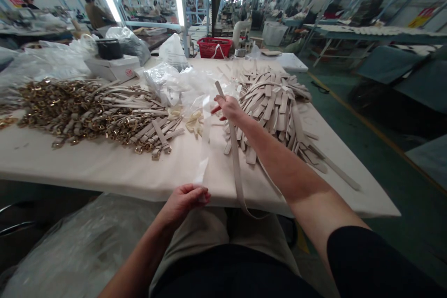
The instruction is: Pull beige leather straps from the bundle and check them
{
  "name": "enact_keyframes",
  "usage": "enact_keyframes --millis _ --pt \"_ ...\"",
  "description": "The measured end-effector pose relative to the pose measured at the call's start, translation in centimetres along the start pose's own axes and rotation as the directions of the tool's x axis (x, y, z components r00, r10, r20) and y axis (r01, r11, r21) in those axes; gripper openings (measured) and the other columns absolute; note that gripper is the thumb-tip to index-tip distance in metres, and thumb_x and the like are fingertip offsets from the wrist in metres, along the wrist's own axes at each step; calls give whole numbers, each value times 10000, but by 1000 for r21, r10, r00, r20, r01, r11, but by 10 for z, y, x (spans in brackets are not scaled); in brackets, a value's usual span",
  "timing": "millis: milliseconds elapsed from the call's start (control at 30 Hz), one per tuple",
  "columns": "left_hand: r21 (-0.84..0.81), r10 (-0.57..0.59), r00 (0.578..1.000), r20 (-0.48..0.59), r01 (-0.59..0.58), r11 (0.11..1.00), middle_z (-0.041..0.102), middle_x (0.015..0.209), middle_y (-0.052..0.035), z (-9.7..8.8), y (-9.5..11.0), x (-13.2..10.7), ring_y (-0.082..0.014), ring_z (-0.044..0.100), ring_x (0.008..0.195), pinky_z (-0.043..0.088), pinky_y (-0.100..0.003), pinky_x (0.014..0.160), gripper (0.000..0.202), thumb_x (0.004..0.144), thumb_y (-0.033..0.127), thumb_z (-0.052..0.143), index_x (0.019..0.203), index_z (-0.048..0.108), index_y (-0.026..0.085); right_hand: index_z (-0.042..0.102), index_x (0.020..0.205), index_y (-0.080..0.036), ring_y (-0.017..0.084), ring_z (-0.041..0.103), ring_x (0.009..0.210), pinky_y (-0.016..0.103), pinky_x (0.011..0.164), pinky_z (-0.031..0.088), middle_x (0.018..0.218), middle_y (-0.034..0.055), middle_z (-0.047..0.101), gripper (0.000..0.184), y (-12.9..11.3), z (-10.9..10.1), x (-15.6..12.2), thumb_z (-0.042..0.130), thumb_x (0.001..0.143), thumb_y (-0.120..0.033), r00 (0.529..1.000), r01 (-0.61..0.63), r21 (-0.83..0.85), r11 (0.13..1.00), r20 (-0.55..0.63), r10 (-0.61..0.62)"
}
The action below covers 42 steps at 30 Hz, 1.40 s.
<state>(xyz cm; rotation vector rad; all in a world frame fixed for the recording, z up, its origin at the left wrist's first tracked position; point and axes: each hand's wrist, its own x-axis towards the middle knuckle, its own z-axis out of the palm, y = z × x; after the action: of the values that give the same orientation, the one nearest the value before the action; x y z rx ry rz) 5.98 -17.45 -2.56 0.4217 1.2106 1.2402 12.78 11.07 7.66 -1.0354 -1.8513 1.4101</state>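
Near the table's front edge my left hand (190,195) is closed in a pinch on the lower end of a narrow clear plastic strip (202,170). The strip runs up over the table toward my other hand. My right hand (228,108) is stretched forward and grips a beige strap (236,167) near its upper end. A short piece of that strap sticks out above the fingers, and the rest hangs in a loop over the table edge. To the right of this hand lies a heap of beige straps (267,102). Whether the right fingers also touch the plastic is unclear.
A big pile of straps with gold-coloured buckles (87,111) covers the table's left. Crumpled clear bags (174,84), yellowish pieces (193,123), a white box (113,67) and a red basket (214,49) lie beyond. A large plastic bag (80,247) sits below left. People work in the background.
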Motion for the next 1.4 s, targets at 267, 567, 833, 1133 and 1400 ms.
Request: enact_keyframes --millis 267,567,833,1133,1400 --pt "-494 37 990 -137 -100 864 681 724 -8 24 12 16 -110 664 641 596 -243 682 165 740 159 808 701 649 136 595 815 -145 123 568 486 199 400 480 645 57 695 499 46 -25 -156 474 952 -609 919 -91 68 993 389 58" --pt "-621 -112 981 -156 -9 784 681 696 -19 59 21 22 -110 674 624 599 -254 671 242 972 175 538 754 628 120 574 792 -172 101 503 468 184 447 406 593 5 626 508 73 6 -254 409 964 -621 818 -228 69 971 554 153" --pt "-609 -122 987 -109 31 792 716 750 -62 75 18 15 -137 709 688 604 -268 722 231 986 168 507 828 659 95 592 771 -150 100 519 461 187 458 408 588 10 620 495 89 15 -250 385 1000 -537 886 -143 77 987 455 93" --pt "-351 -41 999 8 41 936 699 708 -37 73 -34 12 -152 663 565 544 -220 513 296 740 332 829 872 679 114 556 771 -160 70 411 338 189 365 394 553 -2 617 536 111 18 -251 417 921 -655 794 -342 284 896 598 113" --pt "-440 -39 991 -129 -22 898 706 746 -7 80 -52 3 -121 656 638 541 -190 589 399 555 276 945 823 690 127 591 1184 -169 96 630 562 198 532 461 995 71 715 415 99 -25 -317 570 927 -494 850 -306 220 926 501 162"
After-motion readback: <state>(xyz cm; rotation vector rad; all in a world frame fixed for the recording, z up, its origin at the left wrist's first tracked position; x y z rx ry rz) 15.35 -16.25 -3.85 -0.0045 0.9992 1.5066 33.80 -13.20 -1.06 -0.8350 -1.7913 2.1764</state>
